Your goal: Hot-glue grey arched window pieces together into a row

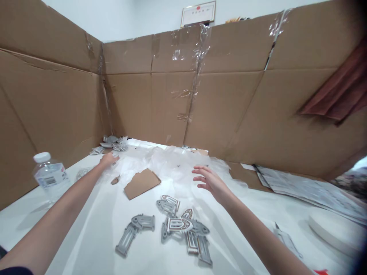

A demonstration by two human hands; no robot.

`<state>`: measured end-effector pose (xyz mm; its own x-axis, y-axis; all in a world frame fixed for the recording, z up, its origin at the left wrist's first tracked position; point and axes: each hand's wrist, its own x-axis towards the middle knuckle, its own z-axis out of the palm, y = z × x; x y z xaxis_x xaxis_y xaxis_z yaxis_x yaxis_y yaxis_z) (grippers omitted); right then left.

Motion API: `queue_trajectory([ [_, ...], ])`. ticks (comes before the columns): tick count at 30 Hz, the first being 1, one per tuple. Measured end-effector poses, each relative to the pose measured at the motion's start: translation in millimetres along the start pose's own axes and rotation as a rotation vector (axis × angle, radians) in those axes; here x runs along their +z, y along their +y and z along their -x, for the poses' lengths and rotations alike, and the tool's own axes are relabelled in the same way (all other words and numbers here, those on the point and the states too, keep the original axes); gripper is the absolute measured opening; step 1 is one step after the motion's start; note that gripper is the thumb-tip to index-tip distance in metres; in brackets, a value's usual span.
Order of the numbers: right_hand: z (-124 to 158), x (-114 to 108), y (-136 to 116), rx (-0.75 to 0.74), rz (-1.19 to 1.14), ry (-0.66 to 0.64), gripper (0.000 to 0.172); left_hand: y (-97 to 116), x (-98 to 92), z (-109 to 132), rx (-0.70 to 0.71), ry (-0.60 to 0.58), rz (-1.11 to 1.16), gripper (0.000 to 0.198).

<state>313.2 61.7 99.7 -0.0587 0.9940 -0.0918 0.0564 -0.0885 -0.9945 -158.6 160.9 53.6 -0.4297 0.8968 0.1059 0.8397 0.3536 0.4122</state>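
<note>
My left hand (109,159) reaches to the far left of the table, close to a pile of grey arched pieces (110,143). Its fingers look closed, and a small dark bit shows beneath them that I cannot make out. A small brown ornate piece (115,180) lies just in front of it. Over the table's middle, my right hand (208,181) is open and holds nothing, fingers apart. Nearer to me lie two grey arched pieces (134,231) and a heap of grey and white-and-brown arched pieces (179,225), some overlapping.
Crumpled clear plastic film (169,160) spreads along the back, with a cardboard scrap (142,183) before it. A water bottle (51,177) stands left. On the right are a utility knife (286,238), a white round object (335,229) and wrapped flat sheets (309,191). Cardboard walls (223,107) enclose the table.
</note>
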Motion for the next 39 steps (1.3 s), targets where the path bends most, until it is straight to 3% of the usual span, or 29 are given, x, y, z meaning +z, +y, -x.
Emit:
queue_trajectory([
  [3,3,-4,-2,0.000,0.036,-0.010,0.021,-3,8.9,0,-0.037,-0.032,0.006,0.035],
  [6,2,-4,-3,0.009,0.054,-0.010,0.021,-1,4.8,5,-0.013,-0.032,0.042,0.035],
  [11,-6,13,2,0.043,0.059,-0.081,0.021,28,-15.3,27,0.168,-0.050,0.168,0.035],
  [14,-7,33,6,0.057,0.067,-0.183,0.025,65,-21.1,61,0.383,-0.150,0.287,0.035],
  [19,9,55,3,0.023,0.138,-0.358,0.041,129,-20.3,151,0.830,-0.362,0.450,0.042],
  [22,25,51,-1,-0.018,0.260,-0.451,0.038,151,-18.6,198,0.992,-0.401,0.466,0.039],
  [25,37,36,-2,-0.073,0.389,-0.430,0.031,158,-16.5,223,1.071,-0.410,0.422,0.046],
  [29,40,10,8,-0.138,0.567,-0.297,0.023,144,-15.5,218,1.065,-0.423,0.300,0.070],
  [31,39,0,17,-0.158,0.643,-0.242,0.021,127,-18.1,199,0.977,-0.364,0.221,0.065],
  [34,39,-9,30,-0.170,0.700,-0.226,0.023,91,-28.5,160,0.733,-0.221,0.098,0.037],
  [39,40,-10,32,-0.221,0.702,-0.294,0.029,21,-51.7,103,0.253,-0.062,-0.060,0.036],
])
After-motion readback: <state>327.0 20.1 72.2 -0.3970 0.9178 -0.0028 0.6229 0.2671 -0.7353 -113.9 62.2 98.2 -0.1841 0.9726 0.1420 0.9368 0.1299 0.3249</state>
